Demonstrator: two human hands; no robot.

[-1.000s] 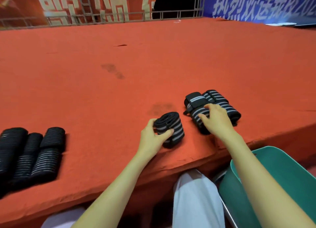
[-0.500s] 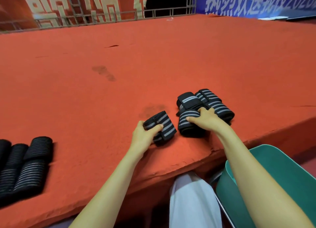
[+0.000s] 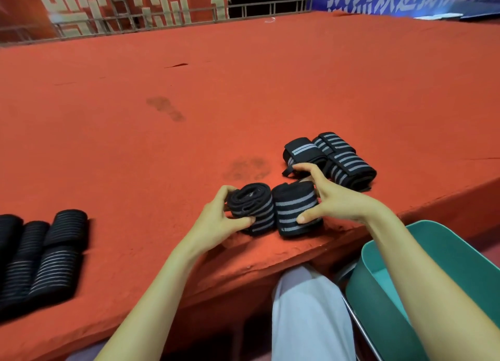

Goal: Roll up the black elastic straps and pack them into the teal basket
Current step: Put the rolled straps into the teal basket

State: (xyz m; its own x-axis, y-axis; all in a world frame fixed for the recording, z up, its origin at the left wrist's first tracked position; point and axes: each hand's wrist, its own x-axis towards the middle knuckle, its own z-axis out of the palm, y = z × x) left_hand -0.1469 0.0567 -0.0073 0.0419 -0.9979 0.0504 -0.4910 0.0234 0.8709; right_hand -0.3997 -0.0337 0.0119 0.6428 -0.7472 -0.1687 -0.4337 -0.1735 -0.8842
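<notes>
Black elastic straps (image 3: 349, 166) lie in three groups on the red table (image 3: 162, 149): two rolls touching side by side at its near edge, two more rolled straps (image 3: 303, 151) just behind them to the right, and a row of dark straps (image 3: 40, 255) at the left edge. The left hand (image 3: 216, 221) grips the left roll (image 3: 251, 206) with curled thumb and fingers, and the right hand (image 3: 339, 198) pinches the right roll (image 3: 295, 208) between thumb and fingers. The teal basket (image 3: 373, 306) sits below the near right corner, partly hidden by the right forearm (image 3: 433, 277).
</notes>
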